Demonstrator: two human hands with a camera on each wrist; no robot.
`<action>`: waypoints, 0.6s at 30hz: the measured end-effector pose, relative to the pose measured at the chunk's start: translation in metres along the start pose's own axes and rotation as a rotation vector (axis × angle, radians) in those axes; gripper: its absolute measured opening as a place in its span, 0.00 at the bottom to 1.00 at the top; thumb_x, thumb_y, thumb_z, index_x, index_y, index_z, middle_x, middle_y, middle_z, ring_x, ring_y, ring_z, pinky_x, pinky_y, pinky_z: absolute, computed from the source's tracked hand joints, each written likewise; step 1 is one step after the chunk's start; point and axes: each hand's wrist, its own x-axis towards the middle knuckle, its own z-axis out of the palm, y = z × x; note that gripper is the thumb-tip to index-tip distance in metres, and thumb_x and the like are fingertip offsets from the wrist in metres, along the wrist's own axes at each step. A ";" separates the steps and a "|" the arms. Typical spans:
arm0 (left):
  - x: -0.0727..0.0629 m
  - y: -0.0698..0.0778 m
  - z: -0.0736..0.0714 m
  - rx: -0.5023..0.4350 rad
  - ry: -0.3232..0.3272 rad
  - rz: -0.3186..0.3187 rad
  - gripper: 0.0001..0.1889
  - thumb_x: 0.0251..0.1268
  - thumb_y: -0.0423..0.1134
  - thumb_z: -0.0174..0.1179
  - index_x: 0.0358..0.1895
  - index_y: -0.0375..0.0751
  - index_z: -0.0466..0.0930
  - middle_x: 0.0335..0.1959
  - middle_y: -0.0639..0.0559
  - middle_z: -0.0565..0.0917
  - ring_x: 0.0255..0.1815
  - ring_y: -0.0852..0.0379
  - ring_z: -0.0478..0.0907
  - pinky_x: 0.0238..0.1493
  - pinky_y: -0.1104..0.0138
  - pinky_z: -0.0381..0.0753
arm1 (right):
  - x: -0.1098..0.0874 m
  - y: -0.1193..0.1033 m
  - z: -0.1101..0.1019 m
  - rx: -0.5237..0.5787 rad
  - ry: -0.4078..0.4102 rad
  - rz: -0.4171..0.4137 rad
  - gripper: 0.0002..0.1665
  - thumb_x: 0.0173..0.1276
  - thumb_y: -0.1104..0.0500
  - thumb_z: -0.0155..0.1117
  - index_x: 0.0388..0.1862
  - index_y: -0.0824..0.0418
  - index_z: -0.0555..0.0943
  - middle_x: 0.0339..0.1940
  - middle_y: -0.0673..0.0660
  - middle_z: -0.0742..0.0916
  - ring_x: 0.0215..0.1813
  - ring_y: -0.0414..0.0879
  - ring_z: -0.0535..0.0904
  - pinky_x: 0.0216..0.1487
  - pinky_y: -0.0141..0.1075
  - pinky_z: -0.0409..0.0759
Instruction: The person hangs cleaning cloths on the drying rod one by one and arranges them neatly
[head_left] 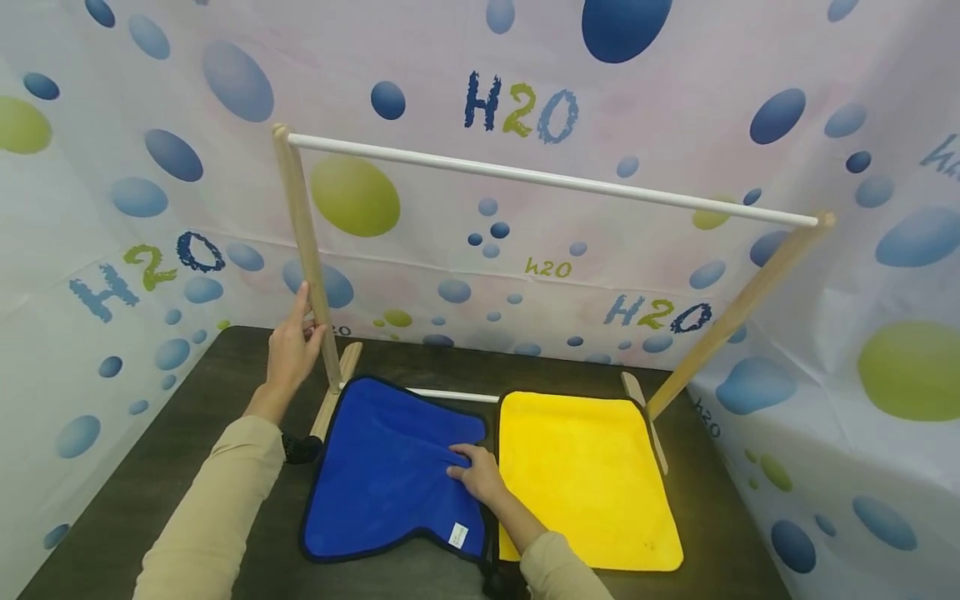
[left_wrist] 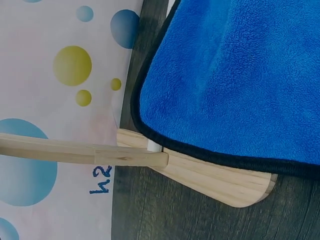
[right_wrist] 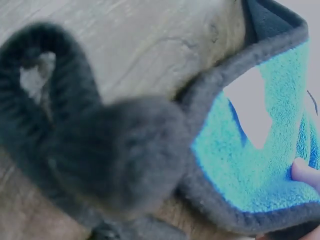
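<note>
- The wooden post (head_left: 302, 225) is gripped by left hand (head_left: 291, 352), forefinger straight.
- The blue cloth (head_left: 390, 467) is pinched under right hand (head_left: 478, 477), not yet flattened.
- Yellow cloth (head_left: 585, 479), right of this hand, is already flat.

Blue cloth (head_left: 390, 475), seemingly black-edged; yellow cloth (head_left: 585, 475)

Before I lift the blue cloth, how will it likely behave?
The blue cloth probably flops, since it bunches beside the right hand. Its fuzzy pile suggests little slipping. The dark trim might keep the edges slightly firmer.
</note>
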 end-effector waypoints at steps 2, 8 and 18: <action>0.000 0.000 0.001 -0.008 -0.001 -0.006 0.41 0.51 0.21 0.61 0.69 0.38 0.54 0.50 0.31 0.77 0.32 0.36 0.80 0.33 0.47 0.77 | -0.001 0.001 -0.001 0.017 -0.020 0.020 0.18 0.61 0.64 0.62 0.51 0.66 0.78 0.52 0.66 0.80 0.55 0.61 0.74 0.53 0.54 0.73; 0.001 0.000 -0.002 -0.014 -0.026 0.000 0.41 0.51 0.21 0.61 0.70 0.39 0.52 0.51 0.31 0.76 0.32 0.36 0.80 0.32 0.48 0.79 | -0.007 -0.003 -0.005 0.104 -0.064 0.050 0.19 0.62 0.61 0.62 0.52 0.65 0.78 0.53 0.64 0.80 0.54 0.59 0.74 0.53 0.52 0.74; 0.011 -0.004 -0.009 0.002 -0.116 0.025 0.45 0.49 0.19 0.61 0.71 0.39 0.49 0.52 0.29 0.74 0.31 0.36 0.81 0.31 0.50 0.80 | -0.013 -0.017 -0.022 0.347 -0.115 0.023 0.20 0.64 0.59 0.60 0.54 0.65 0.76 0.49 0.61 0.82 0.44 0.50 0.80 0.47 0.44 0.79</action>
